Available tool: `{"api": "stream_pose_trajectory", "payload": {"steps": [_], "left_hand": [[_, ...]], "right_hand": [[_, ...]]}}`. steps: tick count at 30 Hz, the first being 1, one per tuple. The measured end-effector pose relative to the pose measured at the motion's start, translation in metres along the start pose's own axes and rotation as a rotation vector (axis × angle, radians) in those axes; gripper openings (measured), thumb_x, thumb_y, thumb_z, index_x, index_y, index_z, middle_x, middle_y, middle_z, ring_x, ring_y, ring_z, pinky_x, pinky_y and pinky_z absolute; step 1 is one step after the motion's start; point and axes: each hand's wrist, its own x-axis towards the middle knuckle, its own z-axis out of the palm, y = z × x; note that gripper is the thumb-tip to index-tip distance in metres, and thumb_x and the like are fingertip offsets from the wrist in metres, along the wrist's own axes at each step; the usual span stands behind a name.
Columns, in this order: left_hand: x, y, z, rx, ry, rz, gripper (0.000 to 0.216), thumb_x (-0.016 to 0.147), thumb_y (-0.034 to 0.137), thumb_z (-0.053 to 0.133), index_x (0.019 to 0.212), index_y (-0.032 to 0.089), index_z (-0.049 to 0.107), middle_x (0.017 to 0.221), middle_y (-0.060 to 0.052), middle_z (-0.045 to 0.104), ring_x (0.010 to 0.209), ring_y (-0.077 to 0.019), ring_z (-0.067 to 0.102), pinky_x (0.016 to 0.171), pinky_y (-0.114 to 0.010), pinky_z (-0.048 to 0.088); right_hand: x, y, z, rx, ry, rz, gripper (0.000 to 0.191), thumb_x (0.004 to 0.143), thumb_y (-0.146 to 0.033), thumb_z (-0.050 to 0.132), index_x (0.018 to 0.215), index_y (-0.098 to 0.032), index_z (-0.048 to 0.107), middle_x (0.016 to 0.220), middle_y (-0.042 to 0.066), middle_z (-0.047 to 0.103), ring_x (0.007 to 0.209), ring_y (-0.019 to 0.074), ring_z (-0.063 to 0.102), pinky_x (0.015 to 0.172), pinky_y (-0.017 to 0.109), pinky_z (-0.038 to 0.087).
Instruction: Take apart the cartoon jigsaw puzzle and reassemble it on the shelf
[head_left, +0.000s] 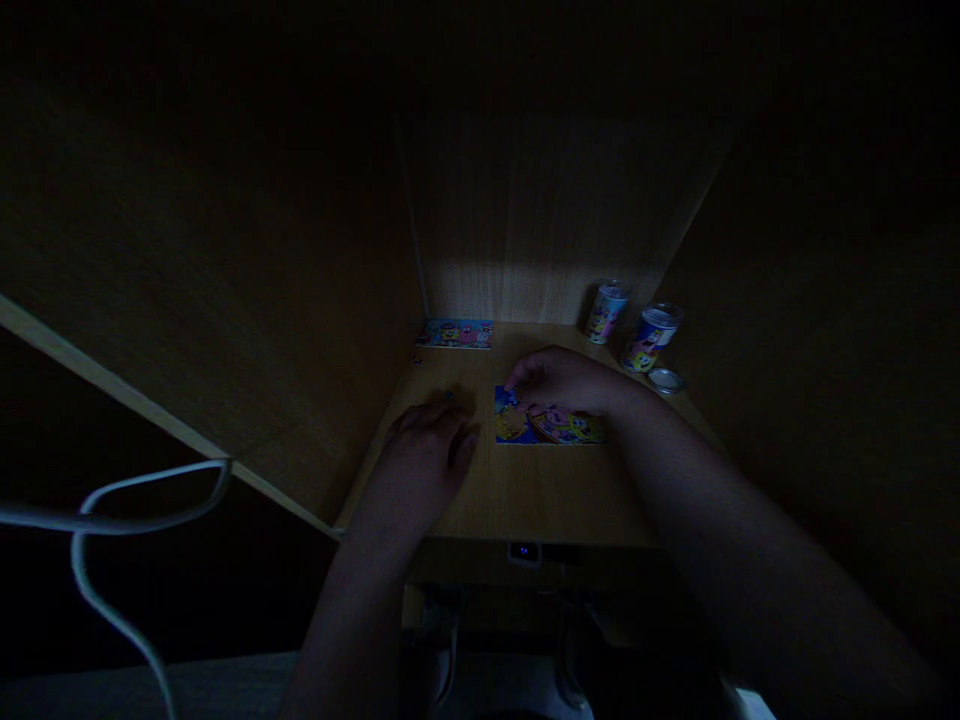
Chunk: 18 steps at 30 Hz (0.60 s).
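My right hand [559,378] is bent over the upper left corner of a colourful cartoon jigsaw puzzle [570,427]. Its thumb and fingertips pinch at a small blue puzzle piece [511,397] there; dim light hides how firmly it is held. The hand and wrist cover the puzzle's upper right part. To the left of the puzzle, my left hand [429,440] rests palm down on the wooden surface, fingers loosely apart and holding nothing. Just beyond its fingertips lies a tiny blue piece [449,394].
A second cartoon picture strip [454,334] lies at the back left, with small dark bits [418,358] near it. Two cartoon-printed cans [606,312] stand at the back right beside a round lid [665,380]. Wooden panels enclose the desk [480,510]. A white cable [120,525] hangs at left.
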Motion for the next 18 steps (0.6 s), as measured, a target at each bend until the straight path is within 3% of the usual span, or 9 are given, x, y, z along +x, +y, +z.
{"api": "stream_pose_trajectory", "payload": {"steps": [4,9,18], "left_hand": [[0.0002,-0.0004,-0.0008,0.003,-0.013,-0.004,0.022,0.107,0.028,0.061,0.122,0.02,0.075,0.132,-0.01,0.076,0.124,-0.0307,0.07,0.114,-0.053,0.054],[0.0011,0.0009,-0.0025,0.011,-0.021,-0.004,0.023,0.108,0.027,0.061,0.124,0.02,0.074,0.133,-0.01,0.076,0.124,-0.0304,0.07,0.114,-0.053,0.054],[0.0015,0.0009,-0.0023,0.018,-0.03,-0.011,0.024,0.107,0.027,0.061,0.124,0.018,0.075,0.136,-0.012,0.075,0.128,-0.0317,0.069,0.116,-0.055,0.053]], "right_hand": [[-0.0018,-0.0008,-0.0002,-0.068,0.013,-0.069,0.02,0.083,-0.012,0.077,0.101,-0.021,0.081,0.086,0.0,0.08,0.071,0.0129,0.071,0.065,0.022,0.054],[0.0003,0.0011,-0.0006,-0.097,-0.004,-0.165,0.026,0.084,-0.009,0.075,0.106,-0.021,0.082,0.102,0.002,0.083,0.085,0.0145,0.074,0.076,0.024,0.056],[0.0038,0.0048,-0.003,-0.208,-0.016,-0.198,0.023,0.083,-0.014,0.077,0.104,-0.021,0.085,0.097,0.001,0.084,0.081,0.0158,0.073,0.074,0.025,0.055]]}}
